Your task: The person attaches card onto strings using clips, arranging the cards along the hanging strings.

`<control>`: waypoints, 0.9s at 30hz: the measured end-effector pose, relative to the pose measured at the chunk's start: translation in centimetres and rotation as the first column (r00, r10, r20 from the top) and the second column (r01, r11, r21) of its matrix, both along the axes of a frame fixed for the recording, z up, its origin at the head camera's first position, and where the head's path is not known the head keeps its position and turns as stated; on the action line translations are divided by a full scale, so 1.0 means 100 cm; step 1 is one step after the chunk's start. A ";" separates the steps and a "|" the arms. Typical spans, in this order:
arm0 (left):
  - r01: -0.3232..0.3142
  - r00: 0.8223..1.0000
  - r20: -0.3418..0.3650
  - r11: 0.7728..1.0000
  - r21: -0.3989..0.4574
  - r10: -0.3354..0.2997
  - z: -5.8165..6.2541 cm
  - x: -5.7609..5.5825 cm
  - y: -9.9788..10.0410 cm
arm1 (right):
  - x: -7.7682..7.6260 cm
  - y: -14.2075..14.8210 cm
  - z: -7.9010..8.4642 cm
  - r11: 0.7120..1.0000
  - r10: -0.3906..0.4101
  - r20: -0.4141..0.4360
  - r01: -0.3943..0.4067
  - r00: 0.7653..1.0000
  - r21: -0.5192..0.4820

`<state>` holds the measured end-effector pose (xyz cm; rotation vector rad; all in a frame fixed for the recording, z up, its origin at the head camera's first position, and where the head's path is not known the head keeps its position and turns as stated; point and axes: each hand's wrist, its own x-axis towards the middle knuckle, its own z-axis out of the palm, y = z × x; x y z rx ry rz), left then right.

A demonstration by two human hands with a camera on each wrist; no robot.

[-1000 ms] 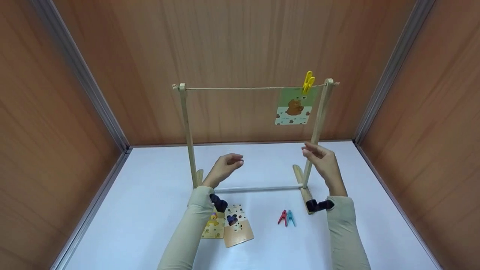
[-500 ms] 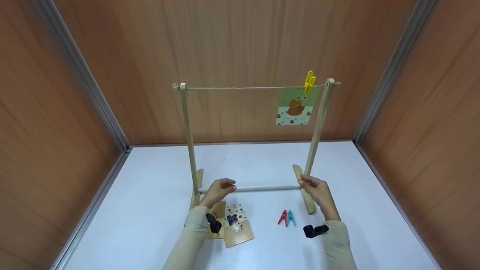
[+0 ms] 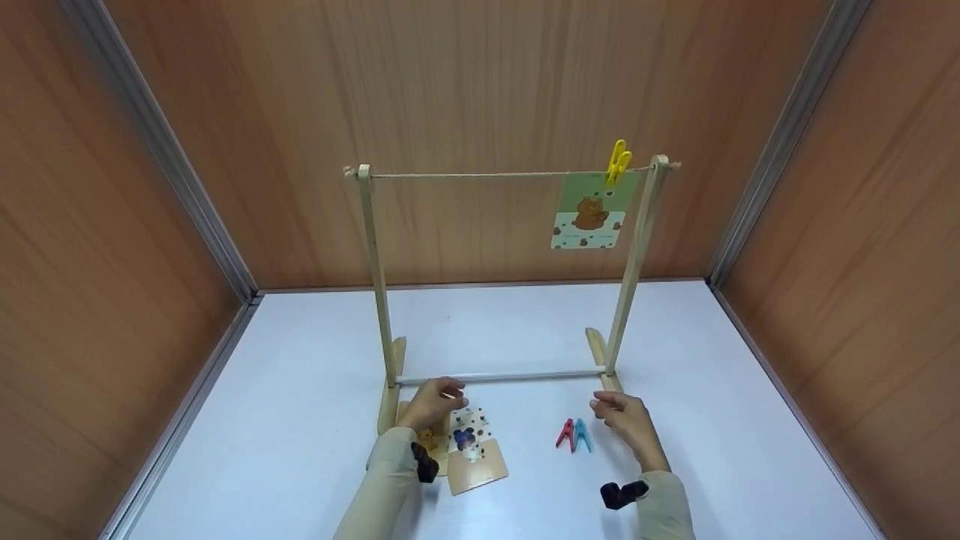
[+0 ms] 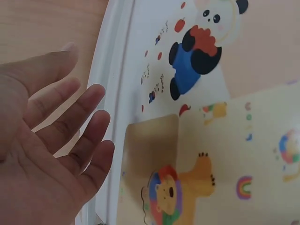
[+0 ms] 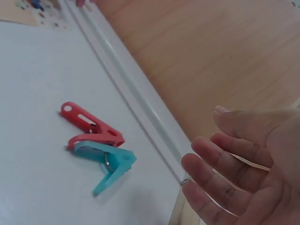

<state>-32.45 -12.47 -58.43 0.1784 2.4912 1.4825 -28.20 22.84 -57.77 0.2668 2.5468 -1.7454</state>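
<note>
My left hand (image 3: 436, 403) hovers over the two cards on the table, its fingers loosely bent around nothing. Nearest to it is a yellow card with a lion (image 4: 164, 192), partly hidden by the arm in the head view; a panda card (image 3: 478, 454) lies against its right side. My right hand (image 3: 627, 420) is held above the table, fingers relaxed and holding nothing. To its left lie a red clothespin (image 5: 91, 125) and a blue clothespin (image 5: 110, 161), side by side and touching.
A wooden frame (image 3: 634, 262) stands behind the hands, with a string (image 3: 465, 175) across its top and a white bar (image 3: 502, 376) low down. A yellow clothespin (image 3: 619, 163) clips a bear card (image 3: 589, 214) to the string. Wood panels (image 3: 480, 90) enclose the table.
Both hands have come down and toward the body from the frame, the left one over the cards, the right one closer to the clothespins. The hanging card stays in place.
</note>
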 end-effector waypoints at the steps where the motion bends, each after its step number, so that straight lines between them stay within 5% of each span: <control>1: -0.001 1.000 0.001 1.000 -0.002 0.001 -0.002 0.001 -0.001 | 0.001 0.000 -0.002 1.000 0.000 0.012 0.000 1.000 0.004; 20: 0.001 0.998 0.066 0.995 -0.099 0.006 -0.017 0.005 -0.001 | 0.014 -0.008 -0.023 0.992 0.034 0.135 -0.050 0.990 0.114; 27: 0.027 0.999 0.024 0.988 -0.150 -0.024 -0.017 0.006 0.001 | 0.016 -0.010 -0.027 0.982 0.052 0.150 -0.077 0.987 0.171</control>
